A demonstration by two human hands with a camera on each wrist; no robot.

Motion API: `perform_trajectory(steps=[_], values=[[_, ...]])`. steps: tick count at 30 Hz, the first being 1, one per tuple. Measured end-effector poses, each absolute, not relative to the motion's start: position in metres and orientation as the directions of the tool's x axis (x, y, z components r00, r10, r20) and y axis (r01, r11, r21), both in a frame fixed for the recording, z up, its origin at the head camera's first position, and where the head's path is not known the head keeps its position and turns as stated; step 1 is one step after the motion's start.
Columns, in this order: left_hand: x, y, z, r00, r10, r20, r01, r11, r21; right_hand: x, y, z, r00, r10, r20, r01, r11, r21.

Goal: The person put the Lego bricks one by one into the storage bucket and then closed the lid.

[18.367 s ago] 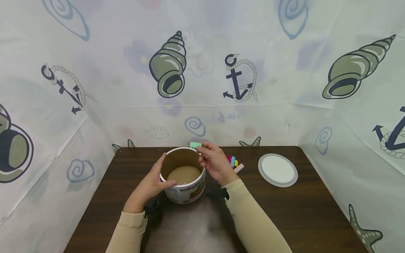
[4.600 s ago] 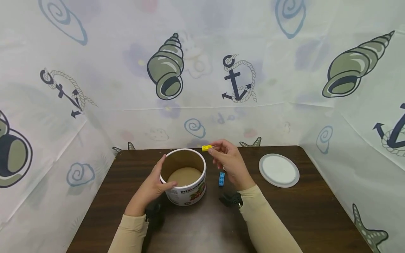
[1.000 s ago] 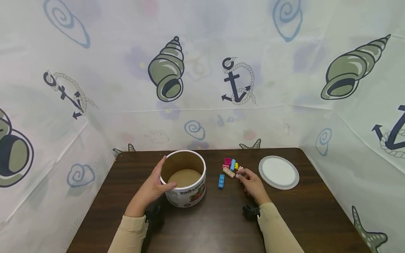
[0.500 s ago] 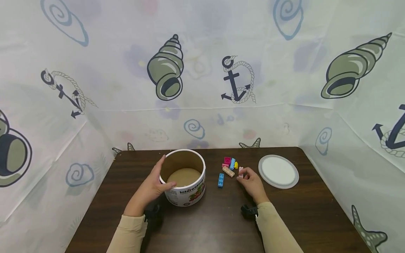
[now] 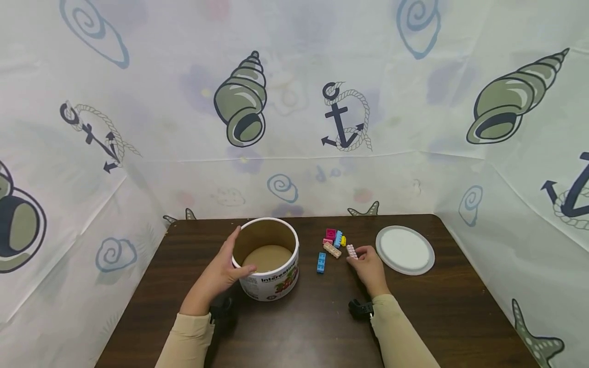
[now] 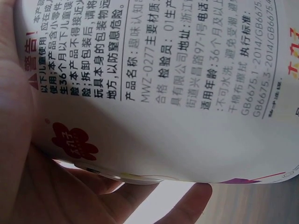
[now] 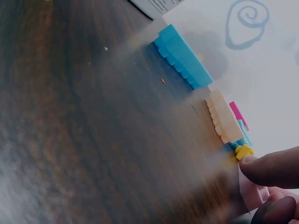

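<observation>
My left hand grips the left side of a white round tub, the thumb at its near rim. The tub stands upright with its mouth up, its tan inner floor showing. In the left wrist view the fingers reach around the tub's printed wall. Right of the tub, my right hand pinches a light pink toy brick on the table; in the right wrist view thumb and finger are at the pink brick. Beside it lie a peach brick and a blue brick.
Behind the peach brick sit a magenta brick, a light blue brick and a yellow brick, close together. A round white lid lies flat at the right. A patterned cloth stands around the brown table.
Earlier my right hand held a green brick, then a yellow one, by the tub's rim. It has since gone right to the pink brick, which has turned slightly. My left hand stays on the tub.
</observation>
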State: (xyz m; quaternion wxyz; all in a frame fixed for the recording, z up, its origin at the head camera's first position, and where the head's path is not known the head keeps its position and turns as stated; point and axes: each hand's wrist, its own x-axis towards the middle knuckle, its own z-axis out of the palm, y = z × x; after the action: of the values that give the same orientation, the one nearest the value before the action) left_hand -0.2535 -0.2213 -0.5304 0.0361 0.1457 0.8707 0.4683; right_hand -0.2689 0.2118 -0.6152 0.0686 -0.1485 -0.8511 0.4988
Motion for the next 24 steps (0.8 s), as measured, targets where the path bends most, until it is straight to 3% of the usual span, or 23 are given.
perform_trajectory(steps=[11, 18, 24], values=[[-0.2524, -0.2219, -0.5304, -0.954, 0.289, 0.079, 0.224, 0.515, 0.828, -0.2687, 0.2099, -0.6171, -0.942, 0.332, -0.056, 0.204, 0.43, -0.879], [-0.2537, -0.2222, -0.5324, -0.956, 0.283, 0.076, 0.217, 0.511, 0.832, -0.2719, 0.2074, -0.6196, -0.929, 0.369, 0.035, 0.124, 0.4, -0.908], [-0.2527, -0.2223, -0.5331, -0.956, 0.284, 0.075, 0.218, 0.512, 0.831, -0.27, 0.2072, -0.6223, -0.937, 0.348, 0.008, 0.089, 0.263, -0.961]])
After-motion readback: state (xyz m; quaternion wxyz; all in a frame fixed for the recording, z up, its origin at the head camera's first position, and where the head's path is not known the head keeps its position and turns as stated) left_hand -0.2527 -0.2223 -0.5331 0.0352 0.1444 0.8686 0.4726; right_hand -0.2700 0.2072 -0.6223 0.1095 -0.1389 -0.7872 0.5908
